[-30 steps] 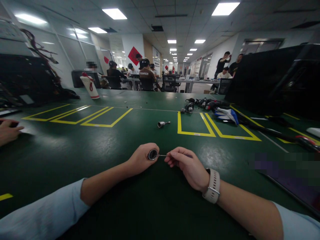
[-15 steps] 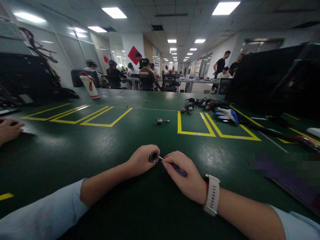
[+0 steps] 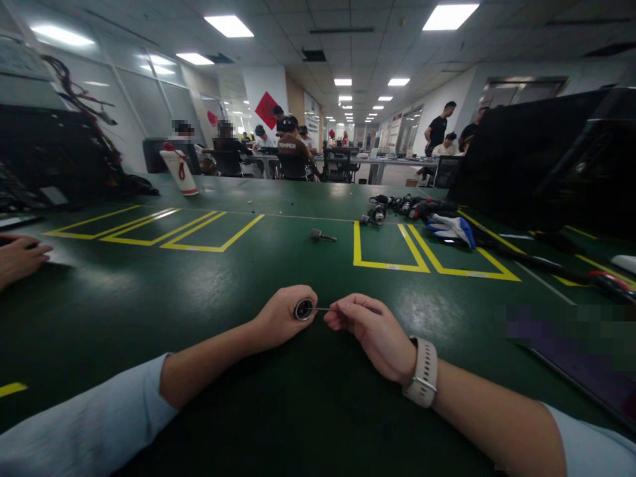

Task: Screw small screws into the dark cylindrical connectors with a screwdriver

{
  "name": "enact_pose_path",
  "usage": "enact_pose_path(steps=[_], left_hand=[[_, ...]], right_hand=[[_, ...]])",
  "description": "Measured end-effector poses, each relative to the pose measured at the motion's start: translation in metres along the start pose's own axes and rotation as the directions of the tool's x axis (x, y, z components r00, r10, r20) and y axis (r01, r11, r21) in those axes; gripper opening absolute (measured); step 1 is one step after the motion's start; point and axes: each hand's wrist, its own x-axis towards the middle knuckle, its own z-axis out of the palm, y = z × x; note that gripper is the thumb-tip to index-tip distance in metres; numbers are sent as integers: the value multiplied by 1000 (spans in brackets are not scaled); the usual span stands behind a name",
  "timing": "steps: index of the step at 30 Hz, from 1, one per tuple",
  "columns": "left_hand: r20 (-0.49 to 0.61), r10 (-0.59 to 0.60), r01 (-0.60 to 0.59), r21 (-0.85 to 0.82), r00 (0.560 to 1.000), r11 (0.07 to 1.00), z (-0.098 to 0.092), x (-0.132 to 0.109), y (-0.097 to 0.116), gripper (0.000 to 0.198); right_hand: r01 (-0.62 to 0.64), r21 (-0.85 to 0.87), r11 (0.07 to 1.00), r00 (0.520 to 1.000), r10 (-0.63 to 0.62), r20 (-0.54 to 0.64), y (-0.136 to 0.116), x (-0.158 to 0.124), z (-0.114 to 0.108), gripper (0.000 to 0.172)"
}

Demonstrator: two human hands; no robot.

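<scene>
Head-worn view, facing forward and down, close above green table

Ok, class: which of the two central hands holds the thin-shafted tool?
The right hand, the one with the pale wrist strap, pinching the tool; the left hand grips a round metal part instead.

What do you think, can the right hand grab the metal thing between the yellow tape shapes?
Probably not now: the right hand holds a thin tool. Otherwise, the way to the metal thing looks free.
</scene>
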Motion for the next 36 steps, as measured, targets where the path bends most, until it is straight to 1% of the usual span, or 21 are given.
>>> enact_pose_path(steps=[2, 3, 4, 6, 8, 9, 11, 13, 15, 17, 19, 21, 23, 25, 27, 28, 29, 32, 34, 36], left_hand=[[-8, -5, 5, 1, 1000, 1000, 0, 0, 0, 6], [-12, -14, 14, 10, 1000, 1000, 0, 0, 0, 5], [-13, -23, 23, 20, 1000, 1000, 0, 0, -1, 5], [3, -31, 31, 42, 1000, 999, 0, 0, -1, 4], [30, -25, 23, 63, 999, 998, 0, 0, -2, 5], [41, -18, 16, 71, 999, 997, 0, 0, -2, 5], [48, -5, 1, 78, 999, 997, 0, -1, -2, 5], [39, 2, -4, 68, 999, 998, 0, -1, -1, 6], [25, -1, 0, 45, 1000, 999, 0, -1, 0, 6], [14, -6, 6, 14, 1000, 1000, 0, -1, 1, 7], [10, -7, 7, -7, 1000, 1000, 0, 0, 2, 6], [5, -11, 11, -7, 1000, 1000, 0, 0, 2, 6], [-1, -16, 16, 9, 1000, 1000, 0, 0, 0, 6], [7, -12, 12, 28, 1000, 1000, 1, -1, -1, 6], [24, -8, 7, 46, 1000, 999, 1, -1, -2, 7], [30, -7, 5, 50, 1000, 999, 0, -1, -2, 7], [32, -5, 3, 50, 999, 999, 0, -1, -2, 7], [25, 7, -7, 27, 1000, 1000, -1, -1, -1, 6], [18, 23, -23, -2, 1000, 1000, -2, -1, 0, 6], [15, 34, -33, -28, 999, 999, -2, -1, 1, 6]], right_hand=[[35, -20, 999, 999, -35, -12, 0, -1, 0, 16], [72, -69, 995, 997, -74, -27, -1, -2, 1, 16], [112, -144, 983, 992, -118, -39, -3, -4, 3, 16], [168, -329, 929, 981, -189, -33, -6, -8, 6, 17], [176, -452, 875, 979, -202, -10, -9, -10, 8, 17], [170, -460, 871, 981, -193, -2, -10, -11, 9, 17], [139, -365, 920, 988, -151, -5, -9, -9, 8, 16], [81, -190, 978, 996, -86, -20, -6, -6, 6, 15], [19, -38, 999, 999, -21, -30, -3, -2, 3, 14], [-7, 38, 999, 1000, 8, -22, -1, 1, 0, 14], [2, 54, 999, 1000, -1, -13, 0, 2, -1, 14], [43, 9, 999, 999, -43, -27, 0, 0, 0, 15], [111, -114, 987, 992, -117, -47, -1, -4, 2, 16], [163, -278, 947, 983, -179, -35, -3, -7, 4, 17], [172, -363, 916, 983, -185, -2, -5, -8, 6, 17], [161, -352, 922, 986, -169, 8, -5, -8, 6, 17], [139, -307, 941, 990, -143, 11, -5, -7, 5, 17], [58, -94, 994, 998, -58, -2, -4, -3, 3, 16], [20, 9, 1000, 1000, -20, -5, -2, 0, 0, 15], [5, 58, 998, 1000, -5, 3, 0, 1, -1, 14]])
